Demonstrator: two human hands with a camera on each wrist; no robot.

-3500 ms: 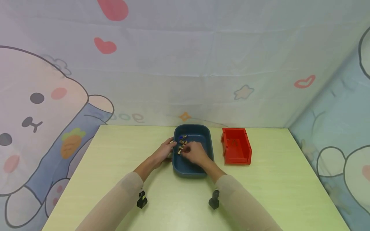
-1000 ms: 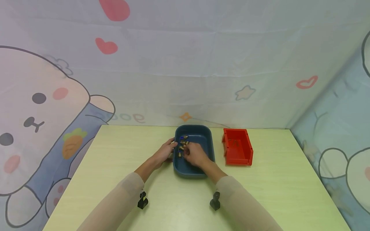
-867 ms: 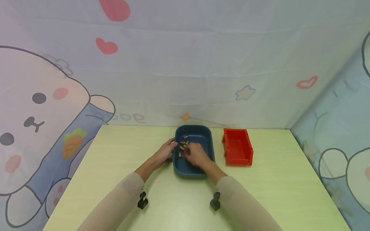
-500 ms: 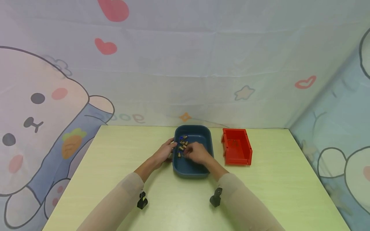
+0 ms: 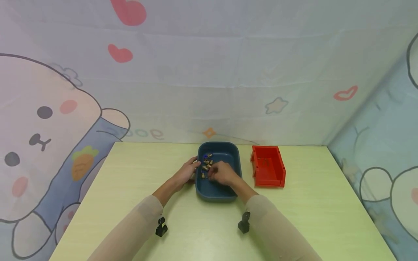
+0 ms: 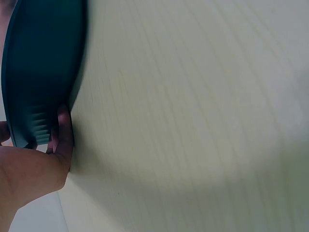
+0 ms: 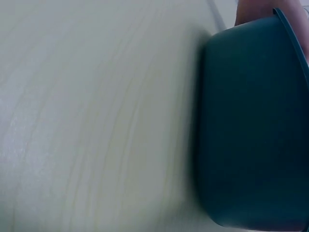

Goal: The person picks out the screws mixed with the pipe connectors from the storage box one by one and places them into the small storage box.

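In the head view a dark blue plastic tray (image 5: 217,195) stands on the table. My left hand (image 5: 184,173) grips its left side, thumb at the rim; the left wrist view shows fingers (image 6: 63,126) along the outer wall. Several small brass fittings (image 5: 206,167), some with blue parts, lie in the tray's left half. My right hand (image 5: 223,173) reaches into the tray from the right, fingers bent down just right of the fittings. A small thin piece shows at its fingertips; I cannot tell whether they pinch it. In the right wrist view the tray's outer wall hides most of this hand.
A red open-front bin (image 5: 269,177) with several thin metal pieces in it stands right of the tray. The light wooden table (image 5: 320,203) ends at a printed cloth (image 5: 183,72) behind. Black mounts sit at both wrists.
My right hand has drawn slightly back from the fittings and shifted a little right, leaving more of them in sight. My left hand and the tray stay in place.
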